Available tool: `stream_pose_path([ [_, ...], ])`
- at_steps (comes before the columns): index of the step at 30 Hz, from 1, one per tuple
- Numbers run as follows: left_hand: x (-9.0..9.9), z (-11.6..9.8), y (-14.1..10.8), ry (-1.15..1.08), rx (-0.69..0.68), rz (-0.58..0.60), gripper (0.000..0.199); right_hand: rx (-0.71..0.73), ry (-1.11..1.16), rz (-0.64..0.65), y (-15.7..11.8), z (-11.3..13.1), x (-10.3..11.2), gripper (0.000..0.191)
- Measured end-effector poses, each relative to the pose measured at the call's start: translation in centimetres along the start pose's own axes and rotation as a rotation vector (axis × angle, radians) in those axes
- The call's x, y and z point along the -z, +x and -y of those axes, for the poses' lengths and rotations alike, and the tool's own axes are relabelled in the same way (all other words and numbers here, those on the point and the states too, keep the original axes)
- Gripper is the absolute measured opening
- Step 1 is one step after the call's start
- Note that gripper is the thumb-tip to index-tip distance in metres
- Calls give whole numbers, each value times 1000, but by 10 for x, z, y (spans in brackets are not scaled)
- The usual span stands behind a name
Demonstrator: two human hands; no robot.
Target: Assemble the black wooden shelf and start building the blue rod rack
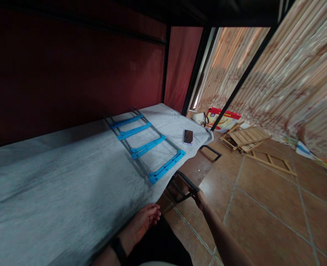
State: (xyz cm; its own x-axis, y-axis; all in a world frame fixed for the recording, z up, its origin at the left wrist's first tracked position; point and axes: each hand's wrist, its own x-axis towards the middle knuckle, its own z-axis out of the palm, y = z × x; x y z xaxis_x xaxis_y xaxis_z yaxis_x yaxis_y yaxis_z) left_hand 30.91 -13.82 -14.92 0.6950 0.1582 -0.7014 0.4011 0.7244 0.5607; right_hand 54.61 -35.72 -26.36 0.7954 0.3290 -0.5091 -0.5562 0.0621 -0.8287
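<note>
My right hand (200, 198) is wrapped round the end of a black metal frame (190, 183) beside the bed. My left hand (148, 218) rests above my lap near the bed's edge, its fingers loosely curled and slightly apart, with nothing visible in them. On the grey bedsheet (77, 192) lies a rack with blue crossbars (167, 167) joined by thin grey tubes. Neither hand touches this rack. A brown flat panel (198, 168) shows beyond the black frame, with a second black metal loop (215, 154) at its far side.
A phone (188, 136) lies on the bed near its far end. Black bed posts (239, 79) stand at the corners. Wooden slatted pieces (248, 136) and a red and yellow box (222, 118) sit on the tiled floor (263, 214), before a striped curtain (276, 74).
</note>
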Motion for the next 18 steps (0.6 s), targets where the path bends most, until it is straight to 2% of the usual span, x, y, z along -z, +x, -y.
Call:
stream_pose_path([
  [7, -2, -2, -1, -5, 14, -27, 16, 9, -11, -40, -7, -9, -1, 38],
  [18, 1, 1, -2, -5, 6, -12, 14, -24, 11, -94, 1, -10, 6, 38],
])
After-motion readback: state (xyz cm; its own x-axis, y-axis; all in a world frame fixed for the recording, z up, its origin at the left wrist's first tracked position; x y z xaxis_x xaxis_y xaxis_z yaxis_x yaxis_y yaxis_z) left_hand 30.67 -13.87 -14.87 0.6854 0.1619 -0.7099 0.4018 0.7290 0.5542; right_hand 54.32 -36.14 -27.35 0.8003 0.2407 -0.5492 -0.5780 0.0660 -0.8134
